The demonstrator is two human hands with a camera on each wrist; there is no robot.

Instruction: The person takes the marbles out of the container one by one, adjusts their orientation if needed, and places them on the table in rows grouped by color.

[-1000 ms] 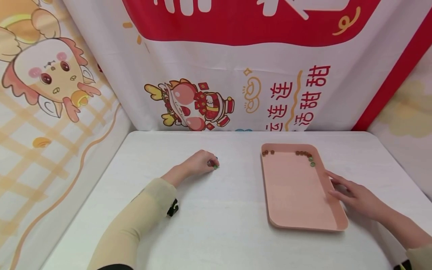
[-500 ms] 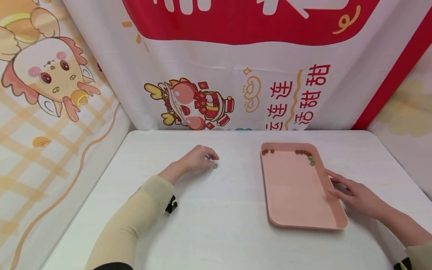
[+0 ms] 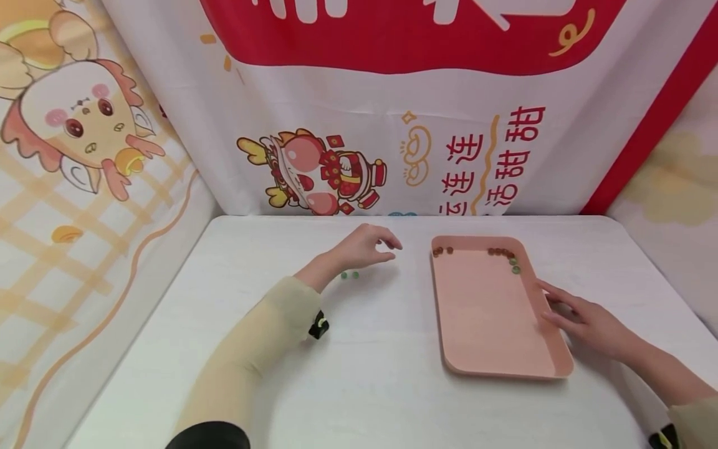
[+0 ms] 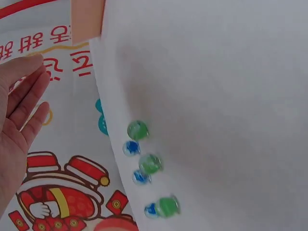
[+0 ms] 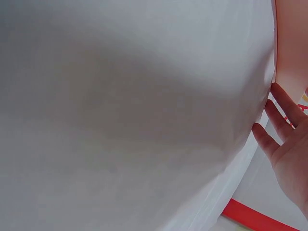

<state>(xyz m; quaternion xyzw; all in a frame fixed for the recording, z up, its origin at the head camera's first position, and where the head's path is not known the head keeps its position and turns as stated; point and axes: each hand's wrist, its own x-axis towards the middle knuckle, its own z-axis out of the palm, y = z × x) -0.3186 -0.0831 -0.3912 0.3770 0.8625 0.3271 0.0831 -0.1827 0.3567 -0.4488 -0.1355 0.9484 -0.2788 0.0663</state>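
My left hand (image 3: 373, 246) is over the white table, thumb and fingers spread apart with nothing between them. In the left wrist view, three green marbles (image 4: 150, 164) and three smaller-looking blue marbles (image 4: 131, 147) lie in a loose row on the tabletop. Two green marbles (image 3: 350, 274) show just below the left wrist in the head view; the arm hides others. My right hand (image 3: 589, 321) rests at the right side of a pink tray (image 3: 488, 318), its fairly straight fingers (image 5: 285, 103) touching the wall and the thumb at the rim.
Inside the tray, several brown marbles (image 3: 501, 252) and two green marbles (image 3: 515, 266) gather at the far right corner. More brown marbles (image 3: 442, 251) sit at its far left corner. A printed cloth (image 3: 336, 93) hangs behind the table's far edge.
My left hand has left the green marble it was fingering and moved right and farther back toward the tray, uncovering two green marbles. The right hand and tray stay put.
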